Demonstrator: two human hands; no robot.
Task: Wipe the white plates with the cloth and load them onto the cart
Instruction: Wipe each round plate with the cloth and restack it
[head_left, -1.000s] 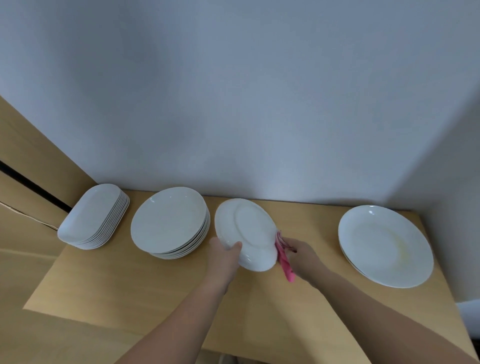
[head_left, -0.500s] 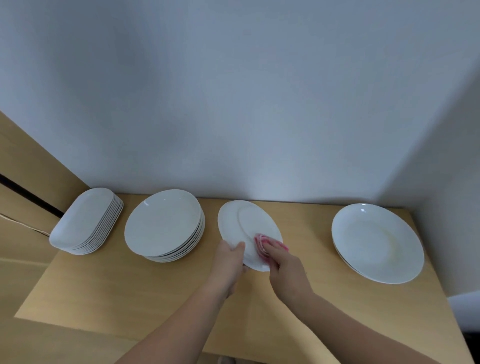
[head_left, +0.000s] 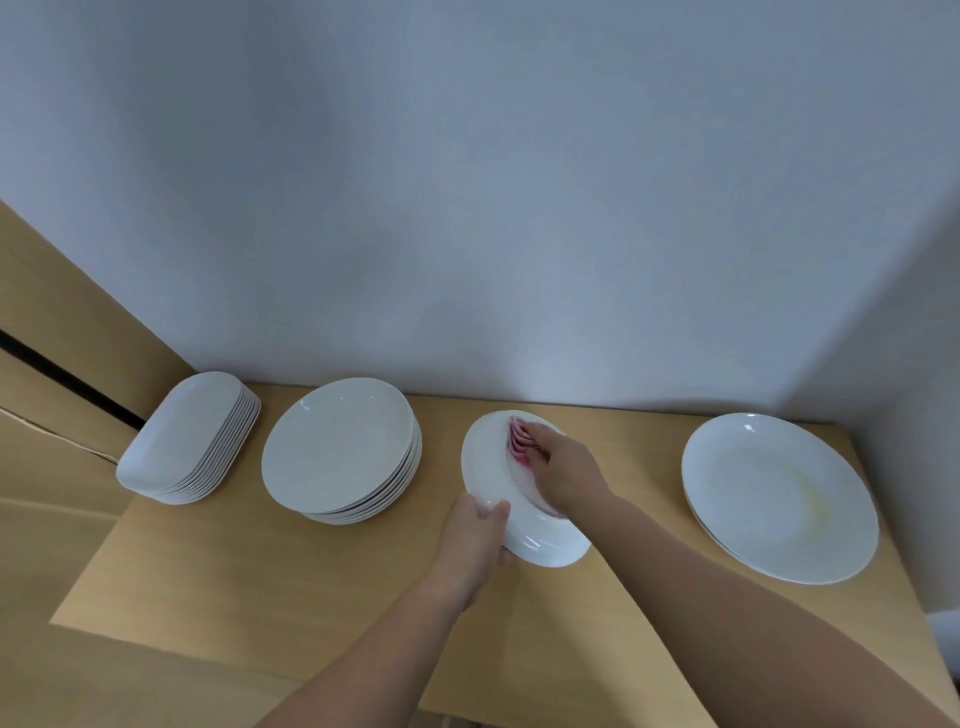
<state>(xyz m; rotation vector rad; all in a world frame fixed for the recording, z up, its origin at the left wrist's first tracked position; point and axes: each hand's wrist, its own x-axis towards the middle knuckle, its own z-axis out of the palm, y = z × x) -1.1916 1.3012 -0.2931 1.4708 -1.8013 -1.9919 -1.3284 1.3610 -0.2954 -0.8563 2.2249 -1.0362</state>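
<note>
Moved up the plate (head_left: 485, 467), right hand (head_left: 563, 467) holds the half-hidden pink cloth (head_left: 519, 441); left hand (head_left: 475, 535) grips the near rim

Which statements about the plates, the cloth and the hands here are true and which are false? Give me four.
1. The left hand grips the rim of the small round white plate. True.
2. The right hand holds the folded pink cloth against that plate. True.
3. The stack of oblong white dishes stands right of that plate. False: it stands far left, beyond the stack of round white plates.
4. The large white plate at the right is spotless. False: a yellowish smear shows on it.
</note>
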